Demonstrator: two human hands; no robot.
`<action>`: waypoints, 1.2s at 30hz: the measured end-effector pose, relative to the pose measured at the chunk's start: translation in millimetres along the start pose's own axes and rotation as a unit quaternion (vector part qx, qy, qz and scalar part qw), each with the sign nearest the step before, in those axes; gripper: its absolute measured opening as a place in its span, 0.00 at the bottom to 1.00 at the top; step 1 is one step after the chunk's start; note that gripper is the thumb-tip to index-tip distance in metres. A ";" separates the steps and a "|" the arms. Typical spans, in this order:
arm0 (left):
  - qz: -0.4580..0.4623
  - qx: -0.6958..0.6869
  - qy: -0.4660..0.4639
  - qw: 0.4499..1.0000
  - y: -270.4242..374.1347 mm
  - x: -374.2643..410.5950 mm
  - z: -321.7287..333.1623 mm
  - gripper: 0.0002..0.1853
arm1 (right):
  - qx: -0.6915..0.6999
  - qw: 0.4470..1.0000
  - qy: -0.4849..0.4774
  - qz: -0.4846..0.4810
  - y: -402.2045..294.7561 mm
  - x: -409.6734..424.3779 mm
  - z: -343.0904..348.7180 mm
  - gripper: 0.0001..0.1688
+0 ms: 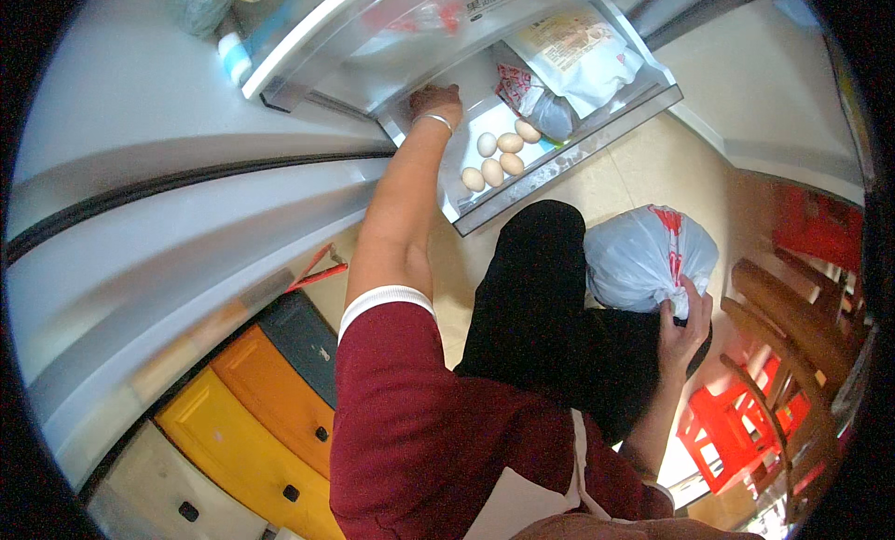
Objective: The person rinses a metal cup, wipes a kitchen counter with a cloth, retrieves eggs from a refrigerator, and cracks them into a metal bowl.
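Note:
My left hand (438, 105) reaches into the left end of a pulled-out refrigerator drawer (570, 152); its fingers are partly hidden, and whether it holds anything does not show. Several eggs (491, 172) lie at the front of the drawer, right of my left wrist. Beside them are a knotted plastic bag (552, 115) with red print and a large white printed bag (577, 57). My right hand (685, 330) grips the gathered neck of a full whitish plastic bag (650, 257) with red print, beside my knees.
Above the drawer is another clear refrigerator drawer (405, 36). The open refrigerator door (210, 162) spans the left. Yellow and orange drawer fronts (245, 428) stand lower left. At right are a wooden chair (783, 316) and a red plastic stool (734, 428).

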State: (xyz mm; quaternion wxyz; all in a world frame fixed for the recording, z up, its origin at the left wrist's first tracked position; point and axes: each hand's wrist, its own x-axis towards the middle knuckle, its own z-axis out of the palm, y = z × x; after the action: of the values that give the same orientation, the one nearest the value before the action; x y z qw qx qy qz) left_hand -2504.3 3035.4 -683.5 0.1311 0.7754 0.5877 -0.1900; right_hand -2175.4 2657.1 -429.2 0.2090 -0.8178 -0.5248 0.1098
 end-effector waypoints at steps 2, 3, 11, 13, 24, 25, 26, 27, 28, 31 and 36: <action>0.014 -0.006 -0.015 1.000 1.5 -9.7 -13.0 0.19 | 0.000 1.000 0.004 0.008 -1.8 -1.6 -0.9 0.31; 0.021 -0.009 -0.023 0.999 2.5 -15.0 -20.4 0.18 | 0.000 1.000 0.008 0.009 -4.7 -2.2 -2.4 0.31; 0.035 -0.112 -0.114 0.986 22.4 -42.7 -40.0 0.21 | 0.004 1.000 -0.006 0.008 -2.4 0.5 -0.7 0.29; 0.038 -0.121 -0.136 0.983 26.0 -48.4 -46.7 0.22 | 0.007 1.000 -0.010 0.013 -4.9 1.8 0.7 0.29; 0.073 -0.133 -0.146 0.978 31.0 -66.6 -40.7 0.18 | 0.016 1.000 -0.005 -0.001 -13.0 5.4 1.7 0.27; 0.073 -0.137 -0.140 0.978 31.0 -66.5 -38.5 0.18 | 0.016 1.000 -0.001 -0.006 -12.1 4.9 1.6 0.27; 0.074 -0.142 -0.134 0.978 30.0 -66.5 -35.9 0.18 | 0.021 1.000 0.001 -0.007 -7.9 3.6 3.3 0.27; 0.071 -0.144 -0.126 0.979 29.2 -65.6 -30.9 0.18 | 0.020 1.000 0.001 -0.009 -7.6 4.1 3.2 0.27; 0.069 -0.147 -0.118 0.980 28.2 -64.7 -25.8 0.18 | 0.020 1.000 0.001 -0.012 -7.5 4.6 3.0 0.26; 0.059 -0.145 -0.104 0.982 28.2 -61.4 -21.9 0.17 | 0.000 1.000 -0.016 0.005 -7.1 4.9 1.0 0.26; 0.083 -0.142 -0.008 0.986 31.4 -70.2 -48.7 0.17 | -0.005 1.000 -0.008 -0.009 -0.5 2.6 1.7 0.25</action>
State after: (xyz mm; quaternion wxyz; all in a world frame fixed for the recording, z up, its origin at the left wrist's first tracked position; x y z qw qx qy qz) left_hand -2484.0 2987.0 -609.2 0.2598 0.7935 0.5414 -0.0989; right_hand -2175.4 2660.1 -430.4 0.2019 -0.8130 -0.5346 0.1115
